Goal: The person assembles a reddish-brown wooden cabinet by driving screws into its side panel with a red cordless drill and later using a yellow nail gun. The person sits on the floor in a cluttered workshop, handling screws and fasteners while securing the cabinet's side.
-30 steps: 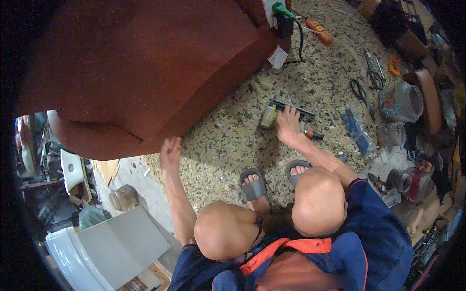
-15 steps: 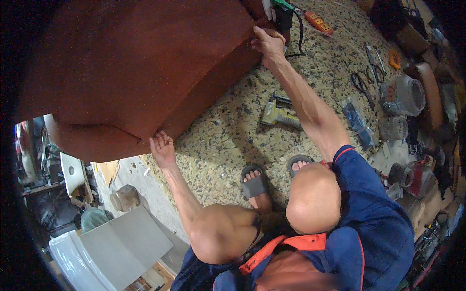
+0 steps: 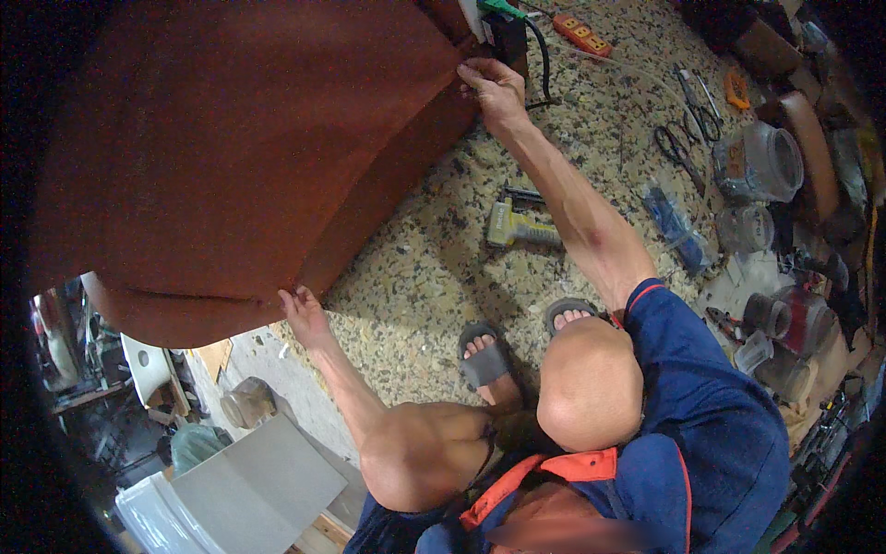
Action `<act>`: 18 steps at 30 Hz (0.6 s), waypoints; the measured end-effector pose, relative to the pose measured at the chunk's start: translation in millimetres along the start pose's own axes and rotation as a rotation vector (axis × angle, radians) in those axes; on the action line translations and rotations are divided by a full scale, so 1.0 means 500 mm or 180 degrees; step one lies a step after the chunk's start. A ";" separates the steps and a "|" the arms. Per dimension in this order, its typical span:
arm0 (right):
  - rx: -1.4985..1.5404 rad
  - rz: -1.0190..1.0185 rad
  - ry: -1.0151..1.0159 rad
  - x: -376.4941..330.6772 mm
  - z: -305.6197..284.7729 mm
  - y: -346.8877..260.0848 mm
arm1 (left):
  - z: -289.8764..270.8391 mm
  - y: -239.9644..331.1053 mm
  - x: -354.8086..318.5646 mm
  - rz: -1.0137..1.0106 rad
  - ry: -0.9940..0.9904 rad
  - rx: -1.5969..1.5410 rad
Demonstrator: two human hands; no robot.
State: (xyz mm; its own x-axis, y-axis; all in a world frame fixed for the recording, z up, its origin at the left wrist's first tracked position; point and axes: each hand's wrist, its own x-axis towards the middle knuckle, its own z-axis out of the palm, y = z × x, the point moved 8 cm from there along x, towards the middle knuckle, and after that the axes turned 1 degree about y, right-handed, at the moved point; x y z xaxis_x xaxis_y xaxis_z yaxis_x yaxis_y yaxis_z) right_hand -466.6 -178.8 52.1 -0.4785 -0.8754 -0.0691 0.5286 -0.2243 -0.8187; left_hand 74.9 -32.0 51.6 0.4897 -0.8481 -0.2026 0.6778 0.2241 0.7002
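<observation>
A large reddish-brown upholstery cover (image 3: 221,138) fills the upper left, with a folded side band along its right edge. At its near corner my left hand (image 3: 306,318) pinches the edge between thumb and fingertips. Farther up, my right hand (image 3: 498,95) grips the far end of the same edge, fingers closed on the material. What lies beneath the cover is mostly hidden. On the speckled floor, a yellow-green and grey staple gun (image 3: 521,224) rests below my right forearm, touched by neither hand.
Scissors (image 3: 678,152), an orange power strip (image 3: 582,37) and clear plastic jars (image 3: 761,162) lie to the right. A black cord (image 3: 544,65) bends near my right hand. At lower left stand a grey panel (image 3: 263,485) and a white bucket (image 3: 161,517). My sandalled feet (image 3: 484,355) are below.
The cover's near left part has come lower and its crease looks straighter. My left hand has shifted down with the corner; my right hand stays at the far edge. The view has turned slightly.
</observation>
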 end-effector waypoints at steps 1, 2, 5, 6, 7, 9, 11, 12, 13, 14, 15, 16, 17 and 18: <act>-0.0140 -0.0119 -0.0026 0.002 0.001 -0.001 | -0.006 0.006 0.004 0.0201 0.0055 0.0073; -0.0308 -0.0148 0.0005 0.004 0.000 0.002 | -0.011 0.014 0.007 0.0442 0.0103 0.0237; -0.0551 -0.0119 0.0163 0.008 -0.005 0.013 | -0.011 0.017 0.016 0.0663 -0.0083 0.0397; -0.0540 -0.0280 0.0133 0.007 -0.001 0.007 | -0.013 0.013 0.018 0.0582 -0.0099 0.0414; -0.0548 -0.0339 0.0136 0.007 0.000 0.006 | -0.015 0.013 0.019 0.0605 -0.0081 0.0527; -0.0492 -0.0405 0.0150 0.004 0.001 0.008 | -0.019 0.014 0.019 0.0585 -0.0012 0.0746; -0.0336 -0.0452 0.0114 0.002 0.001 0.013 | -0.026 0.014 0.018 0.0529 0.0111 0.0942; -0.0309 -0.0434 0.0168 0.003 -0.004 0.019 | -0.023 0.013 0.017 0.0497 0.0024 0.0991; -0.0250 -0.0455 0.0184 0.003 -0.008 0.024 | -0.021 0.013 0.017 0.0484 -0.0058 0.1030; -0.0192 -0.0485 0.0170 0.008 -0.011 0.029 | -0.017 0.015 0.019 0.0571 -0.0142 0.1143; -0.0182 -0.0653 0.0046 0.012 -0.009 0.026 | -0.024 0.015 0.022 0.0535 -0.0092 0.1100; -0.0196 -0.0685 0.0053 0.017 -0.011 0.032 | -0.034 0.013 0.027 0.0526 0.0056 0.1164; -0.0623 -0.0578 0.0183 0.024 -0.022 0.039 | -0.053 0.014 0.027 0.0539 0.0367 0.1336; -0.0218 -0.0695 0.0066 0.022 -0.017 0.039 | -0.055 0.012 0.032 0.0444 0.0317 0.1480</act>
State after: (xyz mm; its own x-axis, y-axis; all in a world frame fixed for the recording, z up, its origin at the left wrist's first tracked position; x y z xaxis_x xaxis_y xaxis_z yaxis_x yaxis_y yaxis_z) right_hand -467.5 -189.2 30.8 -0.5910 -0.8001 0.1027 0.3624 -0.3771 -0.8523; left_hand 101.9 -30.9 33.7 0.6237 -0.7701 -0.1336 0.2967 0.0752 0.9520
